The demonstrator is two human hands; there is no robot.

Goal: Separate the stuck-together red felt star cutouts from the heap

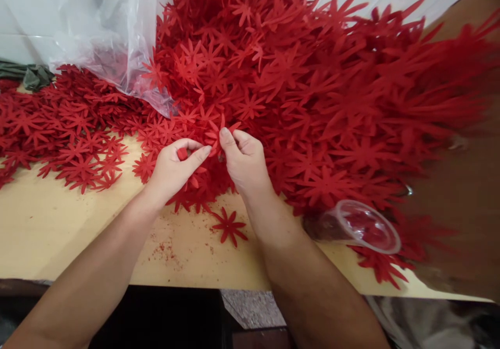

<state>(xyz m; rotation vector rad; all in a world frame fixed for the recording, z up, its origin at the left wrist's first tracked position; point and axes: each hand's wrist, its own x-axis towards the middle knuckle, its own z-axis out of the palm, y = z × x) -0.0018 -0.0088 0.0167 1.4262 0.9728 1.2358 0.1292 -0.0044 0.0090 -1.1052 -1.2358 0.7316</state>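
My left hand [174, 165] and my right hand [249, 162] meet over the table, both closed in a pinch on a red flower cutout [215, 139] with narrow petals. Part of that flower is hidden behind my fingers. A small red piece [182, 153] shows between my left thumb and curled fingers. Right behind my hands rises a large heap of the same red flowers [289, 73]. One loose flower [229, 226] lies flat on the table between my forearms.
A clear plastic cup [369, 226] lies on its side at the right. More red flowers [82, 125] spread to the left, beneath a clear plastic bag [133, 52]. Dark green cloth [35, 75] sits at the far left. Red crumbs dot the wooden table [78, 234], whose front edge is near me.
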